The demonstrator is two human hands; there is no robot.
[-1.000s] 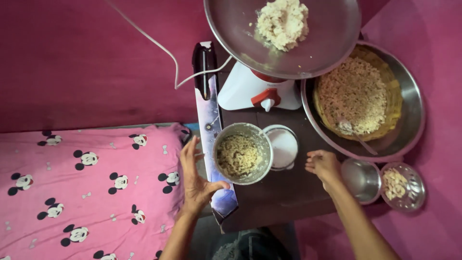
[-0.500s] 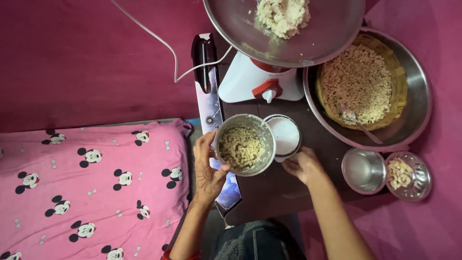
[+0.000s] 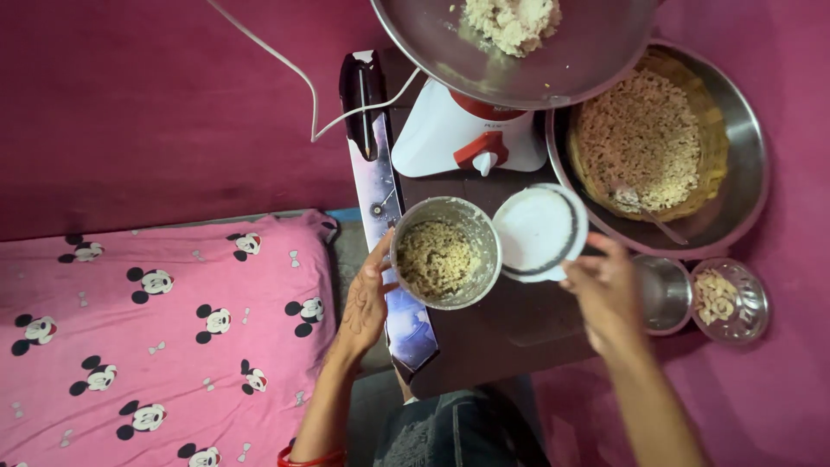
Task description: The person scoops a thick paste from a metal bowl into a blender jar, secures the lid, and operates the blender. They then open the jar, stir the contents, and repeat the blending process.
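Note:
A steel grinder jar (image 3: 446, 252) filled with coarse beige mix stands on the dark table (image 3: 510, 333). My left hand (image 3: 367, 298) grips the jar's left side. My right hand (image 3: 605, 290) holds the jar's round white lid (image 3: 539, 232) lifted and tilted just right of the jar. Behind them stands the white mixer base (image 3: 462, 143) with its red knob.
A steel plate (image 3: 519, 52) with ground paste rests over the mixer. A big steel bowl (image 3: 735, 164) holds a basket of beige grains and a spoon. Two small steel bowls (image 3: 722, 303) sit at the right. A pink patterned cushion (image 3: 164, 329) lies left; a white cable (image 3: 285, 78) trails behind.
My left hand closed onto the jar's side. My right hand moved in, took the white lid off the table and raised it to the right of the jar.

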